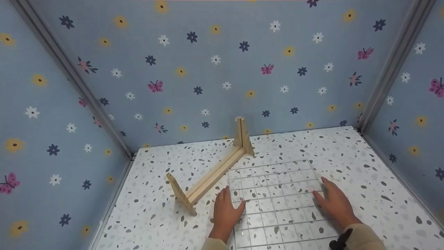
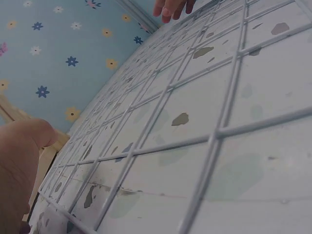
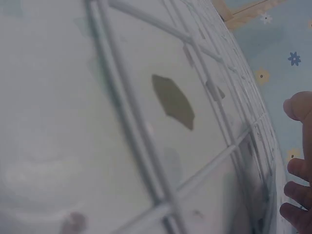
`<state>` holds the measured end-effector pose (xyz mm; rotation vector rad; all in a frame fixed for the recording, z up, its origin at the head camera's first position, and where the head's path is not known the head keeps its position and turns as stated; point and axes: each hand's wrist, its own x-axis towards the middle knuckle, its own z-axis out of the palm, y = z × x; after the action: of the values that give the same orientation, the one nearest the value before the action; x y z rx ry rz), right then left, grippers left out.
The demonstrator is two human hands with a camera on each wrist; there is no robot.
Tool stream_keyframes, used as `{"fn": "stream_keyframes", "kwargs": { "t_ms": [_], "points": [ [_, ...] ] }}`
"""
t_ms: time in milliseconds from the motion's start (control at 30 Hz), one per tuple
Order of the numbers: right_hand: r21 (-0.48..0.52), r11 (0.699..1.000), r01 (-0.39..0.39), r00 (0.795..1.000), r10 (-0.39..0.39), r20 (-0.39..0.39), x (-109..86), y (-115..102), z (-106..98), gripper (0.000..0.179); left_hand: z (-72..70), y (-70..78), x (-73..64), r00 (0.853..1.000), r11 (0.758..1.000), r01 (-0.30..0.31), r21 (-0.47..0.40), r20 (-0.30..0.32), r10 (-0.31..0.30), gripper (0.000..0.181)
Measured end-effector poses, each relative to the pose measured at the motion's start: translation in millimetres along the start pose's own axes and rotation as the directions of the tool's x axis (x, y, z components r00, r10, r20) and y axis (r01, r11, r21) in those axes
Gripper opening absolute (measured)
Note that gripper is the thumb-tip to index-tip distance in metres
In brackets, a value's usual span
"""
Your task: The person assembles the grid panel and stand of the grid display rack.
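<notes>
A white wire grid panel (image 1: 269, 165) lies over the speckled tabletop in front of me. My left hand (image 1: 226, 212) is at its left edge, with the thumb spread toward the mesh and the other fingers pointing forward. At the right edge is my right hand (image 1: 334, 203), its fingers loosely extended and the thumb toward the wires. In the right wrist view, separate fingertips (image 3: 295, 190) show beside the grid, holding nothing. Beyond my left hand stands a wooden stand (image 1: 216, 173), a long grooved bar with an upright at each end.
The white speckled tabletop (image 1: 138, 222) runs back to a blue flowered wall panel (image 1: 222, 73). More flowered panels close in the left and right sides, with grey metal posts (image 1: 392, 66) at the corners. The stand's far upright is close to the back wall.
</notes>
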<state>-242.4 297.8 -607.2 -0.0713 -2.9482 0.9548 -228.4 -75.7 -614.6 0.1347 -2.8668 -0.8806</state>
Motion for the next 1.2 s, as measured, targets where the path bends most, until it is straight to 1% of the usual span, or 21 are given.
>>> {"fn": "stream_keyframes", "kwargs": {
  "t_ms": [167,233,367,533,667,733,833,900,1000,1067,1133,1200],
  "points": [
    [-0.008,1.000,-0.022,1.000,0.022,-0.007,-3.0,3.5,4.9,0.083,3.3,0.7,-1.8,0.999,1.000,0.016,0.022,0.028,-0.016,0.090],
    [0.008,0.999,-0.031,0.999,0.031,-0.010,-4.3,4.0,6.7,0.083,4.6,0.2,-2.3,0.999,0.999,0.017,0.027,0.034,-0.018,0.089],
    [0.008,0.999,-0.038,0.999,0.038,0.000,-5.3,5.3,9.0,0.086,8.1,-1.9,-4.4,1.000,0.999,-0.004,0.034,0.026,0.003,0.089],
    [-0.045,0.999,-0.028,1.000,0.028,0.002,-2.2,8.5,11.5,0.090,12.4,-7.1,-5.1,0.999,0.994,-0.049,0.097,0.025,0.047,0.090],
    [-0.056,0.998,-0.025,0.999,0.024,-0.022,-1.1,10.8,15.2,0.091,13.8,-10.5,-5.6,0.998,0.991,-0.054,0.123,0.028,0.051,0.088],
    [-0.047,0.998,-0.033,0.999,0.032,-0.029,-1.4,11.0,16.7,0.092,14.9,-11.7,-6.3,0.998,0.989,-0.056,0.134,0.021,0.054,0.088],
    [-0.032,0.998,-0.047,0.998,0.045,-0.044,-1.4,12.0,17.8,0.091,18.5,-13.3,-7.0,0.998,0.984,-0.058,0.169,0.029,0.053,0.091],
    [-0.009,0.998,-0.059,0.997,0.059,-0.049,-1.5,11.4,17.5,0.090,20.8,-13.7,-7.3,0.998,0.978,-0.066,0.197,0.036,0.060,0.093],
    [0.071,0.992,-0.103,0.994,0.105,-0.026,-0.5,8.2,15.4,0.090,23.7,-13.9,-7.0,0.997,0.970,-0.075,0.233,0.045,0.067,0.096],
    [0.135,0.982,-0.135,0.991,0.136,0.003,1.0,4.1,13.2,0.088,24.4,-13.5,-7.1,0.997,0.966,-0.074,0.246,0.046,0.065,0.096],
    [0.199,0.964,-0.176,0.984,0.172,0.034,3.2,0.0,11.2,0.087,24.9,-13.0,-7.4,0.997,0.964,-0.072,0.257,0.045,0.062,0.095],
    [0.236,0.948,-0.212,0.977,0.203,0.061,4.8,-4.3,9.1,0.085,25.3,-12.1,-8.0,0.997,0.963,-0.071,0.261,0.046,0.061,0.094]
  ]
}}
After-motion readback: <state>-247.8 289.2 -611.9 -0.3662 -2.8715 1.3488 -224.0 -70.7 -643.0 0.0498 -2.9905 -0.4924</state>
